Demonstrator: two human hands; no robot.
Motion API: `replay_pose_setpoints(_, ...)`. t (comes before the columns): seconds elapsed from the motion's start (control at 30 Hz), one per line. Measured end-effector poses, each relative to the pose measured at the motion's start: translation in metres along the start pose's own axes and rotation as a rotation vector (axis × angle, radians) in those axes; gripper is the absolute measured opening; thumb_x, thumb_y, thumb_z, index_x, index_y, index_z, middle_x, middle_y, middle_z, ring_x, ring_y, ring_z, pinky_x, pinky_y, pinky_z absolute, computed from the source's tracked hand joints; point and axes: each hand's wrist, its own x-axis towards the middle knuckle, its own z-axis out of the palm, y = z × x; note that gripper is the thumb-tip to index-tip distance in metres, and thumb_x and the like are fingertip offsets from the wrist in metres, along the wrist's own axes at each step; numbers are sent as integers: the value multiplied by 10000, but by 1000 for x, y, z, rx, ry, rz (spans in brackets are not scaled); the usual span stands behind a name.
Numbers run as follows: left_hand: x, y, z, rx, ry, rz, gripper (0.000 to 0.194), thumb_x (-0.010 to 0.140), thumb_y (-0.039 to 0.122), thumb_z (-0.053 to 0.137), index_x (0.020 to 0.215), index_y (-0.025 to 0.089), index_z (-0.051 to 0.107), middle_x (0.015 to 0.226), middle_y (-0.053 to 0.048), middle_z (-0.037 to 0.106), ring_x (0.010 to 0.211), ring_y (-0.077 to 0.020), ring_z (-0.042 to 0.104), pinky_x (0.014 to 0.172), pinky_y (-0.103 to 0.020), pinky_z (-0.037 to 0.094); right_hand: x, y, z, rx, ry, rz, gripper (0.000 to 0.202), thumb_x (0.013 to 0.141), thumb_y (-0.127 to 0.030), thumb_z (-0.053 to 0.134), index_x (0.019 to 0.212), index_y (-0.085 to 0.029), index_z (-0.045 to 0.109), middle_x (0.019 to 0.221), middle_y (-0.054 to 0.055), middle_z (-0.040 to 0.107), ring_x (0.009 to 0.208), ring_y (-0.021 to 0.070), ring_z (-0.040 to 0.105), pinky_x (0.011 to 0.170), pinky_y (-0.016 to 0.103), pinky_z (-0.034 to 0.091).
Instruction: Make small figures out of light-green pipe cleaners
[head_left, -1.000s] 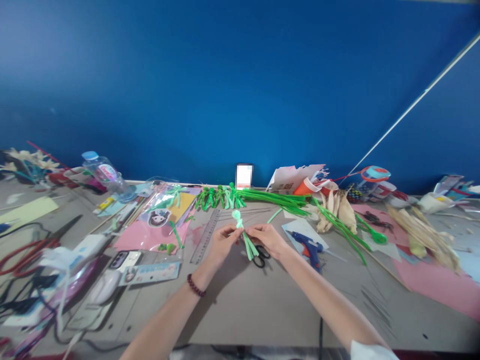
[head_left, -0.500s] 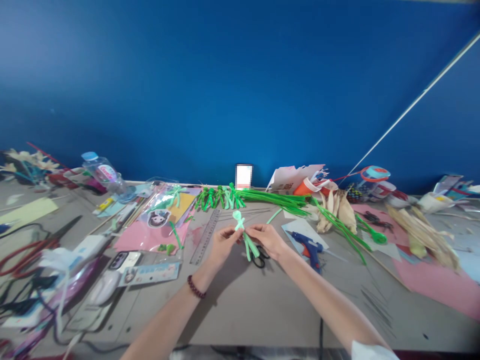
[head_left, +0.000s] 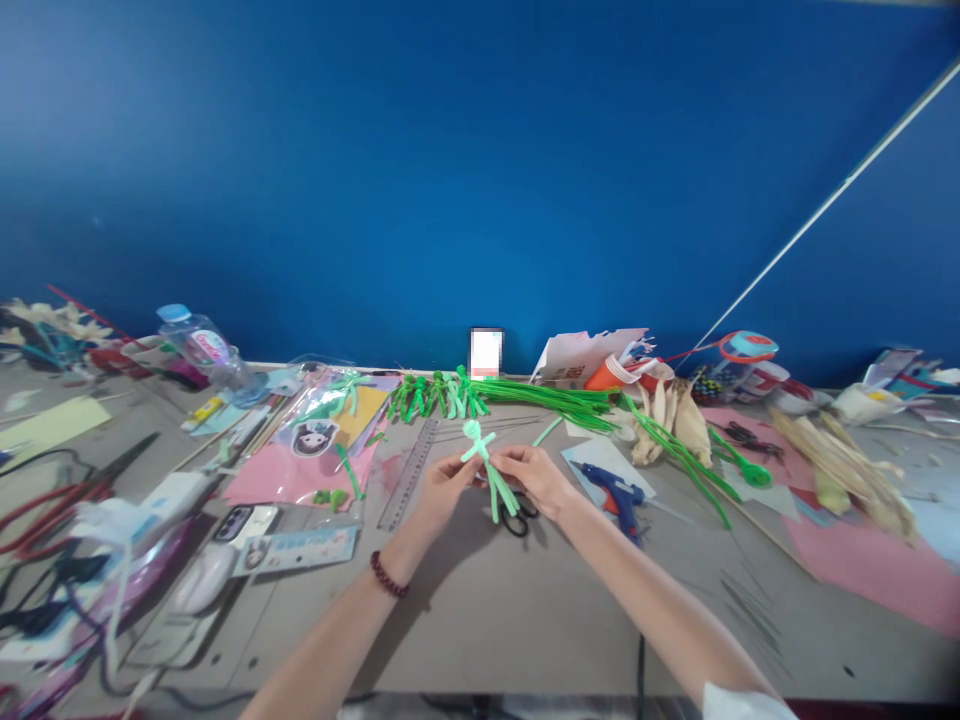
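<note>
Between my two hands is a pale green pipe-cleaner figure (head_left: 498,492) with a round head on top, two short arms spread out and long legs hanging down. My left hand (head_left: 452,485) pinches it at the middle from the left. From the right, my right hand (head_left: 531,475) has its fingers closed on it at about the same height. Black-handled scissors (head_left: 515,522) lie on the table just below my right hand, partly hidden. Several small green figures (head_left: 439,393) stand in a row behind, beside a bundle of green pipe cleaners (head_left: 559,397).
A clear ruler (head_left: 409,475) lies left of my hands, near a plastic bag (head_left: 319,430) on pink paper. On the right is a blue glue gun (head_left: 619,495). Dried husks (head_left: 679,420), a bottle (head_left: 202,345), large red-handled scissors (head_left: 75,495) and a phone (head_left: 487,353) are farther out.
The pale green figure's arms now stretch out more to both sides, above my fingers. Both hands keep nearly the same place and hold on it.
</note>
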Motion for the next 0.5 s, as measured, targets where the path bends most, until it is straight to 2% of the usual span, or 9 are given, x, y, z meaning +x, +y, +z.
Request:
replay_pose_setpoints(0.27, 1, 1, -1, 21, -31, 40, 317, 680, 445, 716, 726, 132, 741, 694, -64, 672, 606, -149, 577, 609, -282, 507, -1, -2, -1, 12, 15, 20, 342, 502, -383, 834, 684, -132, 689, 614, 20, 680, 589, 137, 629, 654, 259, 486)
replay_pose_setpoints(0.5, 0, 2, -1, 22, -61, 48, 294, 697, 437, 701, 713, 145, 726, 711, -42, 634, 624, -136, 551, 608, -269, 482, -3, -4, 1, 48, -44, 40, 323, 547, -377, 818, 704, -135, 674, 643, 30, 683, 615, 153, 656, 677, 269, 513)
